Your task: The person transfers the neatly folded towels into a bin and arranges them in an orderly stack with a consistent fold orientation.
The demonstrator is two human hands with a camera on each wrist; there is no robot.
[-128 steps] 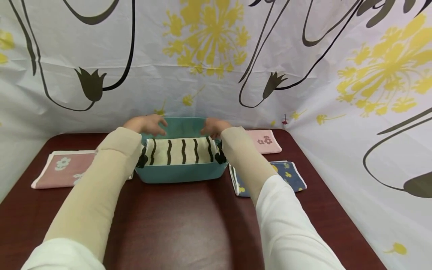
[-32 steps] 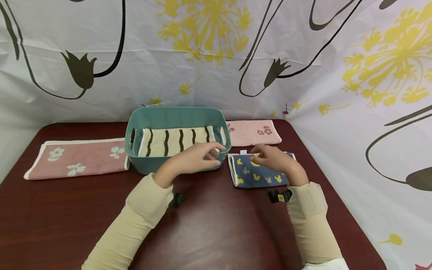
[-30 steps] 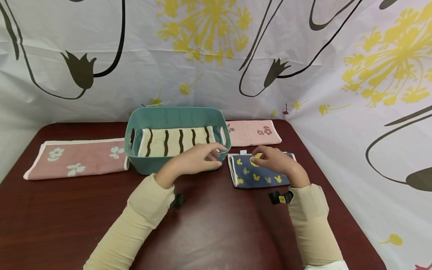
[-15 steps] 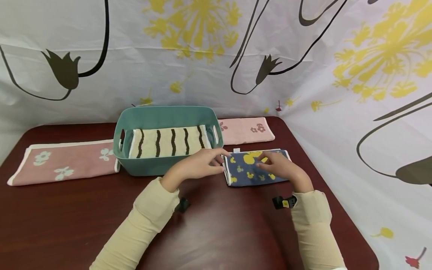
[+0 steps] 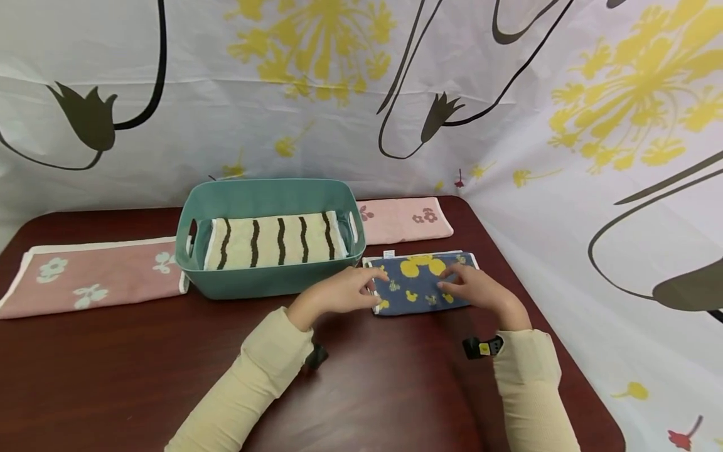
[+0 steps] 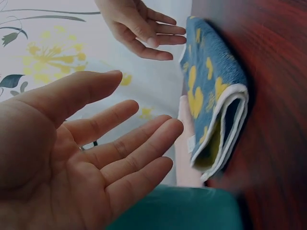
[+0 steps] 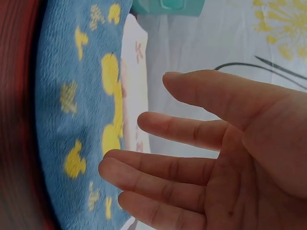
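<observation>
A folded blue towel point(image 5: 415, 285) with yellow figures and white edging lies on the table, right of the teal basket. Over its left end hovers my left hand point(image 5: 341, 292), fingers relaxed and holding nothing. In the left wrist view that palm point(image 6: 72, 158) faces the towel's folded layers point(image 6: 223, 120), apart from them. My right hand point(image 5: 482, 292) hangs above the towel's right part, also holding nothing. From the right wrist, its spread fingers point(image 7: 163, 182) show above the blue cloth point(image 7: 72, 124), with a gap between. A black wrist strap point(image 5: 482, 347) sits on the right cuff.
The teal basket point(image 5: 254, 282) holds a cream towel point(image 5: 294, 242) with dark wavy stripes. A pink flowered towel point(image 5: 121, 276) lies left of it, and a paler pink towel point(image 5: 403, 221) behind the blue one. A patterned white sheet point(image 5: 339, 150) borders the dark red table point(image 5: 141, 364).
Both hands have left the basket, where the striped towel lies, and come over the blue towel. The head view has shifted rightward. The blue towel stays in place.
</observation>
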